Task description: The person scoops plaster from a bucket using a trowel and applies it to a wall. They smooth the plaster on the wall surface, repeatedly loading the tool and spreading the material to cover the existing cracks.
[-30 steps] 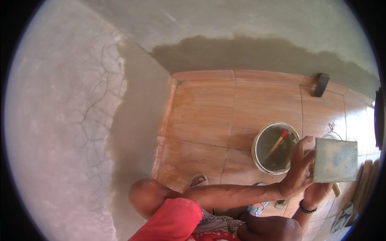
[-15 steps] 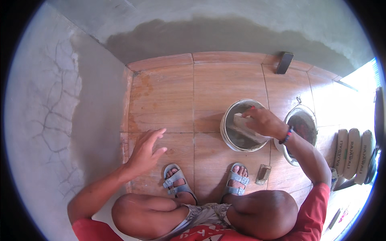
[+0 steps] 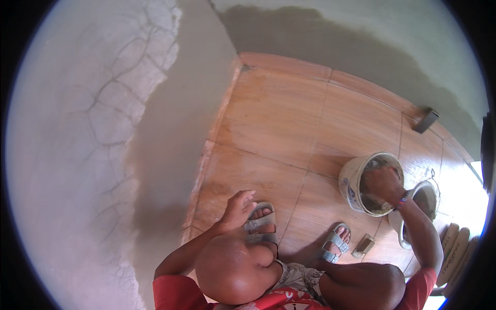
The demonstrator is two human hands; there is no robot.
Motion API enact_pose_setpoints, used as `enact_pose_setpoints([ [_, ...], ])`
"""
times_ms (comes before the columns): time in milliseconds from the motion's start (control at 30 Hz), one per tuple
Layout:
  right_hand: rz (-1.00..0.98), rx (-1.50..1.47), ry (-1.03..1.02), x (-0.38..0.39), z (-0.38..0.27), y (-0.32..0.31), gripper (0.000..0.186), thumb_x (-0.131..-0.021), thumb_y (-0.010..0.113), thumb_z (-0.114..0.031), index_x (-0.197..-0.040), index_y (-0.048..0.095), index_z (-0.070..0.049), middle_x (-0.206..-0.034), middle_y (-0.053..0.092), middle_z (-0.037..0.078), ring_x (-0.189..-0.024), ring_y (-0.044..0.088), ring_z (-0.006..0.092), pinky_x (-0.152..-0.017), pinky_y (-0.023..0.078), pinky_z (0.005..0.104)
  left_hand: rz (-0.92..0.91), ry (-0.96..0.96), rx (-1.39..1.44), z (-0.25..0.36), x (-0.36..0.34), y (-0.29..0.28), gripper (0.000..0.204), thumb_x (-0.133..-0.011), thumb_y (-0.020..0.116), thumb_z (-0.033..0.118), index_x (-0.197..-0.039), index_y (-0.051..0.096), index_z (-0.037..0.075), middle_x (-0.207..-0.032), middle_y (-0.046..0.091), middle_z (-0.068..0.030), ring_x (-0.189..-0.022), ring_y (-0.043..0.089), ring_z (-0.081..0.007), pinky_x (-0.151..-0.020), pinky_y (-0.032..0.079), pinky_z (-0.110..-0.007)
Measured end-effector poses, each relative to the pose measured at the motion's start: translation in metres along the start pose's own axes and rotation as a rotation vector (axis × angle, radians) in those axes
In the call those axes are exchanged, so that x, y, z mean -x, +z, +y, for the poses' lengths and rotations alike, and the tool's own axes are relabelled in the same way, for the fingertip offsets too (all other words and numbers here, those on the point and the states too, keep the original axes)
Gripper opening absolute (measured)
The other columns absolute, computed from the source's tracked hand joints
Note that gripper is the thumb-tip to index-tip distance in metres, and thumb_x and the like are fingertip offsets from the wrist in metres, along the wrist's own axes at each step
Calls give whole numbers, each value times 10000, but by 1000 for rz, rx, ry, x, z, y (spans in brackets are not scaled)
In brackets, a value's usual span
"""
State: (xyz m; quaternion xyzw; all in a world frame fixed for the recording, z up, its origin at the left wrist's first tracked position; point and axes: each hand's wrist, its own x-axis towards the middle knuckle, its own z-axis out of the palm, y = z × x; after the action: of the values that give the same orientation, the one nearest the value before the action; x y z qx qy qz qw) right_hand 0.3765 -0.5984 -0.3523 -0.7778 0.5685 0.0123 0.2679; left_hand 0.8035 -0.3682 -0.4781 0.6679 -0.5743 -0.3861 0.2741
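My right hand (image 3: 382, 185) reaches down inside a pale bucket (image 3: 349, 182) of grey wet mix. Its fingers are curled and blurred in there, and whatever they hold is hidden by the hand and the bucket. Beyond my wrist a second bucket (image 3: 433, 192) with a wire handle stands close by, partly behind my forearm. My left hand (image 3: 238, 209) hangs in the air by my left knee, above the sandal. Its fingers are loosely bent and hold nothing.
A small block-like tool (image 3: 363, 246) lies on the tiled floor (image 3: 274, 113) beside my right sandal (image 3: 337, 242). A dark block (image 3: 426, 121) leans at the far skirting. Several stacked bags (image 3: 454, 253) lie at right. Left, the wall (image 3: 170, 139) has a damp grey band and cracks.
My right hand, earlier above the bucket at a pale plastering float, has gone down into it. The float no longer shows. My left hand has lowered toward my knee. The view has turned left.
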Motion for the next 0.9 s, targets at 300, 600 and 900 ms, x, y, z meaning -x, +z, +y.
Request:
enact_pose_setpoints([
  [300,38,-115,121,38,18,-1,341,-973,510,-170,-1281,537,-26,-1177,617,126,-1082,581,226,-939,476,359,19,-188,80,-20,18,1,352,-880,648,81,-1214,570,6,-1003,653,-153,-906,634,-229,-821,511,-334],
  [600,143,-223,257,94,51,0,350,-970,513,-169,-1290,527,-28,-1176,617,123,-1077,584,222,-931,484,358,-49,-267,86,-18,20,8,346,-888,642,91,-1215,570,3,-980,659,-148,-907,642,-222,-824,511,-334],
  [900,280,-275,477,184,100,-11,360,-967,517,-169,-1298,517,-29,-1176,616,120,-1073,587,218,-923,491,358,-46,-277,122,-27,17,17,327,-904,621,78,-1216,566,-7,-950,664,-129,-911,652,-207,-837,514,-316],
])
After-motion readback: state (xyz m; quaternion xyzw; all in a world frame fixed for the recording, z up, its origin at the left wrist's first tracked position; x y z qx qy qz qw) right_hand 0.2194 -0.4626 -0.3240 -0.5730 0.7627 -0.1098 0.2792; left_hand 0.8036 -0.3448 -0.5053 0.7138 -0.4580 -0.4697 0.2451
